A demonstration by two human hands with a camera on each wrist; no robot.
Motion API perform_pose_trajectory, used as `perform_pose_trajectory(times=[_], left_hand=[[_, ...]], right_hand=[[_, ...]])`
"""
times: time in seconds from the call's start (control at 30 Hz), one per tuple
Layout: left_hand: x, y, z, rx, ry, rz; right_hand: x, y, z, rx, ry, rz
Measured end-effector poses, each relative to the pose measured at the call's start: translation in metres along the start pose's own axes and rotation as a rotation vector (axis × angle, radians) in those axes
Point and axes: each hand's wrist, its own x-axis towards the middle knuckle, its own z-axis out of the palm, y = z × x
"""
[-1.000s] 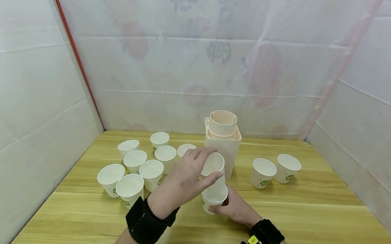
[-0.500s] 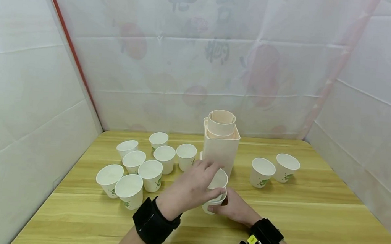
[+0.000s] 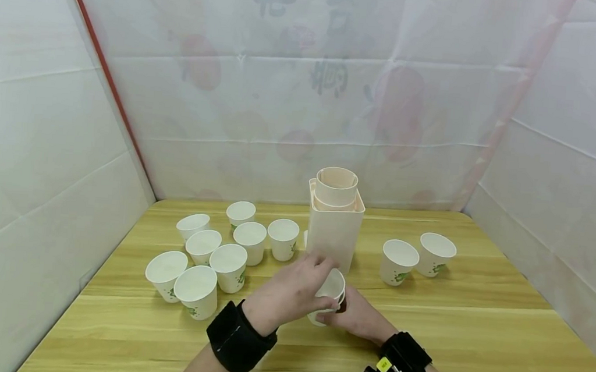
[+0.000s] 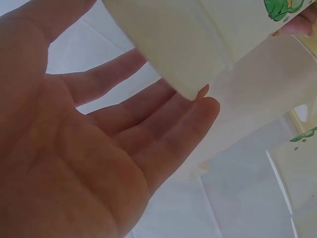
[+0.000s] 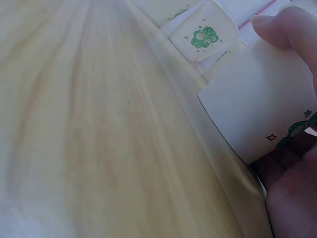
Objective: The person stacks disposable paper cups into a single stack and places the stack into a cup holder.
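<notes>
Two white paper cups are stacked upright near the middle of the table. My left hand (image 3: pixel 290 290) grips the upper paper cup (image 3: pixel 333 283) near its rim, thumb on the near side and fingers on the far side. That cup sits mostly down inside the lower paper cup (image 3: pixel 314 318). My right hand (image 3: pixel 364 315) holds the lower cup from the right, the thumb across its front. In the right wrist view the lower cup (image 5: pixel 257 94) stands on the table with a green print on its side. The left wrist view shows fingers under the rim of the upper cup (image 4: pixel 168 44).
Several loose paper cups (image 3: pixel 196 286) stand upright on the left of the wooden table (image 3: pixel 474 352). A paper cup (image 3: pixel 399 263) and another cup (image 3: pixel 435 255) stand at the right. Behind the hands rises a cream box-shaped holder (image 3: pixel 333 235) with a round tube on top.
My left hand has moved down with the upper cup, which has slid into the lower one. The right hand keeps its hold in place.
</notes>
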Motion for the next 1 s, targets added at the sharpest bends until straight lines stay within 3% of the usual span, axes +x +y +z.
perform_pose_trajectory(times=[0.2, 0.57, 0.87, 1.0], left_hand=[[-0.001, -0.001, 0.005, 0.005, -0.010, 0.023], [0.001, 0.000, 0.009, 0.021, -0.110, -0.026], [0.001, -0.001, 0.010, 0.009, -0.114, -0.026], [0.001, -0.004, 0.004, -0.046, -0.183, -0.110]], right_hand=[[-0.003, -0.019, 0.000, 0.022, -0.028, -0.027], [-0.004, -0.017, 0.000, 0.030, -0.034, -0.024], [-0.001, 0.004, -0.001, 0.035, -0.028, -0.027], [0.002, 0.014, 0.000, 0.018, -0.019, -0.029]])
